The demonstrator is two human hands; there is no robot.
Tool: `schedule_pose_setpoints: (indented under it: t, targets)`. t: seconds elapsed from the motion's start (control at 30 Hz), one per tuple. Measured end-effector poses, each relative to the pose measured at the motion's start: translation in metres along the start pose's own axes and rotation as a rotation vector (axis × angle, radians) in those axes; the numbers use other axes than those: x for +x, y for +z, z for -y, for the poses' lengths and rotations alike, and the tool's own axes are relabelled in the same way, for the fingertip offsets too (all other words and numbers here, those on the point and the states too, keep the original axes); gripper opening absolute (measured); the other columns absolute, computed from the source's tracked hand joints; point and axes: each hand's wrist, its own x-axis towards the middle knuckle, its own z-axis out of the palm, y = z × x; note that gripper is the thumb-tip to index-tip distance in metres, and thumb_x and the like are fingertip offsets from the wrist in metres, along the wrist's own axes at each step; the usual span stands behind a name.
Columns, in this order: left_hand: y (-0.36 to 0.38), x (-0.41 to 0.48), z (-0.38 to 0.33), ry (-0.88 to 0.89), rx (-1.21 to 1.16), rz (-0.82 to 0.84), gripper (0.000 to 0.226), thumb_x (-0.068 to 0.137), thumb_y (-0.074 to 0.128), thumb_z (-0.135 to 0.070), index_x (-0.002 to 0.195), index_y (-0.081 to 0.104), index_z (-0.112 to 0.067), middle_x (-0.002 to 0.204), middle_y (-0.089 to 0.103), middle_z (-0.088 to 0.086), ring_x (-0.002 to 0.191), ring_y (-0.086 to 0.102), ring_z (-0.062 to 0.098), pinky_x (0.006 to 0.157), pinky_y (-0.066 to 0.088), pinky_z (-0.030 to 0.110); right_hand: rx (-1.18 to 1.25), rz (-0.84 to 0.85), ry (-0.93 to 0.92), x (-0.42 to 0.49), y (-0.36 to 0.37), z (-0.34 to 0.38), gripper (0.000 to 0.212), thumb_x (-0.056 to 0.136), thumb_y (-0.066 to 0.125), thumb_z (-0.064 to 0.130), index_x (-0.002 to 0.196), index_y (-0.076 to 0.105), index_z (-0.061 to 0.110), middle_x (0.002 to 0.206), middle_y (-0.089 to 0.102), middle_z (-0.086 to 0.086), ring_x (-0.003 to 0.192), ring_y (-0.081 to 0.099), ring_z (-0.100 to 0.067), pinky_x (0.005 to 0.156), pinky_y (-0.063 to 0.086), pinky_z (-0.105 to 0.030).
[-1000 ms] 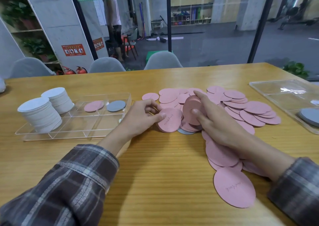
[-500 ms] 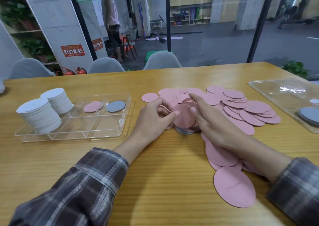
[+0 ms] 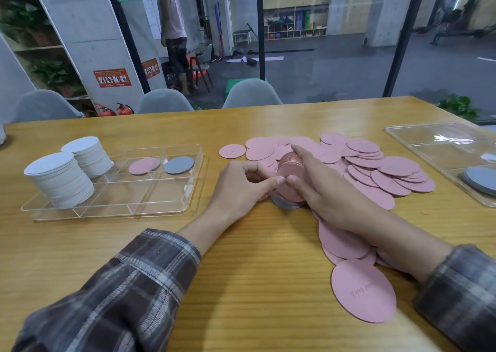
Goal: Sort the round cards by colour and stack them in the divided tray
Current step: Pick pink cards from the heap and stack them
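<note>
Many pink round cards (image 3: 386,174) lie spread over the middle and right of the wooden table. Both hands meet around a bundle of pink cards (image 3: 291,165) held on edge. My left hand (image 3: 239,188) curls round its left side, and my right hand (image 3: 324,190) grips its right side with the forefinger laid over the top. A grey card (image 3: 284,204) peeks out flat beneath the bundle. The clear divided tray (image 3: 161,206) stands to the left. It holds two tall white card stacks (image 3: 61,177), one pink card (image 3: 144,165) and one grey card (image 3: 179,164).
A second clear tray (image 3: 429,142) at the right edge holds grey cards (image 3: 480,181). A large pink card (image 3: 363,290) lies near the front right under my right forearm. Grey chairs (image 3: 251,95) stand behind the table's far edge. A person stands beyond the glass.
My left hand brought a single pink card against the bundle in my right hand. Both hands have closed together around the gathered pink cards.
</note>
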Motion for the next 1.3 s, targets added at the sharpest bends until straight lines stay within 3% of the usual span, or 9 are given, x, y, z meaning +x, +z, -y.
schedule_pose_setpoints:
  t: [0.27, 0.43, 0.57, 0.67, 0.9, 1.07, 1.17, 1.23, 1.3]
  targets:
    - [-0.018, 0.004, 0.002, 0.176, 0.339, -0.141, 0.008, 0.09, 0.079, -0.026, 0.085, 0.08, -0.02, 0.081, 0.076, -0.01, 0.073, 0.064, 0.005, 0.068, 0.043, 0.013, 0.002, -0.015, 0.004, -0.002, -0.003, 0.0, 0.066, 0.107, 0.044, 0.036, 0.163, 0.009, 0.027, 0.164, 0.031, 0.005, 0.146, 0.035, -0.017, 0.118, 0.03, -0.037]
    - [-0.026, 0.01, 0.016, 0.061, 0.613, -0.035, 0.037, 0.09, 0.076, -0.04, 0.122, 0.074, -0.022, 0.115, 0.064, -0.007, 0.1, 0.057, 0.015, 0.084, 0.039, 0.026, -0.076, -0.011, 0.0, -0.003, -0.005, 0.0, 0.066, 0.107, 0.041, 0.037, 0.163, 0.007, 0.028, 0.165, 0.027, 0.006, 0.148, 0.032, -0.017, 0.117, 0.03, -0.034]
    - [-0.028, 0.01, 0.013, 0.056, 0.595, -0.01, 0.039, 0.089, 0.08, -0.039, 0.122, 0.074, -0.02, 0.114, 0.065, -0.004, 0.092, 0.06, 0.013, 0.08, 0.044, 0.026, -0.134, 0.012, -0.009, -0.004, -0.004, 0.0, 0.062, 0.107, 0.035, 0.042, 0.162, 0.008, 0.028, 0.161, 0.029, 0.005, 0.14, 0.041, -0.023, 0.112, 0.037, -0.045]
    - [-0.031, 0.008, 0.01, 0.049, 0.559, -0.013, 0.042, 0.085, 0.084, -0.037, 0.121, 0.073, -0.019, 0.109, 0.065, -0.008, 0.083, 0.06, 0.004, 0.07, 0.042, 0.008, -0.137, 0.008, -0.019, -0.005, -0.004, -0.001, 0.06, 0.107, 0.033, 0.041, 0.161, 0.011, 0.026, 0.162, 0.027, 0.006, 0.141, 0.04, -0.022, 0.112, 0.037, -0.046]
    - [-0.034, 0.006, 0.007, 0.083, 0.537, -0.026, 0.033, 0.08, 0.089, -0.03, 0.11, 0.076, -0.022, 0.1, 0.073, -0.009, 0.08, 0.065, 0.002, 0.066, 0.041, 0.003, -0.048, -0.044, 0.054, -0.001, -0.006, -0.006, 0.061, 0.108, 0.039, 0.038, 0.162, 0.015, 0.023, 0.161, 0.036, 0.001, 0.147, 0.031, -0.016, 0.113, 0.026, -0.027]
    - [-0.034, 0.001, -0.001, 0.134, 0.543, -0.041, 0.043, 0.077, 0.091, -0.024, 0.116, 0.073, -0.02, 0.104, 0.07, -0.006, 0.084, 0.068, 0.012, 0.074, 0.012, -0.016, 0.008, -0.115, 0.095, 0.001, -0.006, -0.008, 0.062, 0.106, 0.047, 0.037, 0.161, 0.024, 0.021, 0.14, 0.059, -0.008, 0.127, 0.052, -0.024, 0.091, 0.032, -0.024]
    - [-0.036, 0.002, -0.003, 0.091, 0.365, -0.023, 0.045, 0.077, 0.09, -0.01, 0.117, 0.07, -0.023, 0.101, 0.065, 0.0, 0.079, 0.071, 0.025, 0.087, 0.038, -0.005, 0.017, -0.137, 0.095, 0.002, -0.007, -0.007, 0.061, 0.105, 0.051, 0.037, 0.16, 0.028, 0.022, 0.125, 0.067, -0.01, 0.099, 0.055, -0.021, 0.078, 0.03, -0.021]
    - [-0.039, 0.003, -0.004, 0.024, 0.169, 0.062, 0.047, 0.08, 0.086, -0.004, 0.118, 0.067, -0.024, 0.1, 0.067, 0.006, 0.074, 0.073, 0.03, 0.085, 0.063, 0.034, 0.011, -0.136, 0.081, 0.003, -0.007, -0.007, 0.061, 0.105, 0.051, 0.037, 0.16, 0.028, 0.022, 0.131, 0.065, -0.008, 0.106, 0.056, -0.023, 0.08, 0.03, -0.021]
    - [-0.041, 0.003, -0.003, -0.011, 0.083, 0.109, 0.043, 0.081, 0.087, -0.004, 0.116, 0.066, -0.017, 0.097, 0.074, 0.013, 0.075, 0.073, 0.023, 0.078, 0.062, 0.04, 0.006, -0.123, 0.075, 0.003, -0.006, -0.009, 0.062, 0.105, 0.05, 0.038, 0.16, 0.026, 0.022, 0.141, 0.059, -0.005, 0.123, 0.054, -0.023, 0.089, 0.033, -0.024]
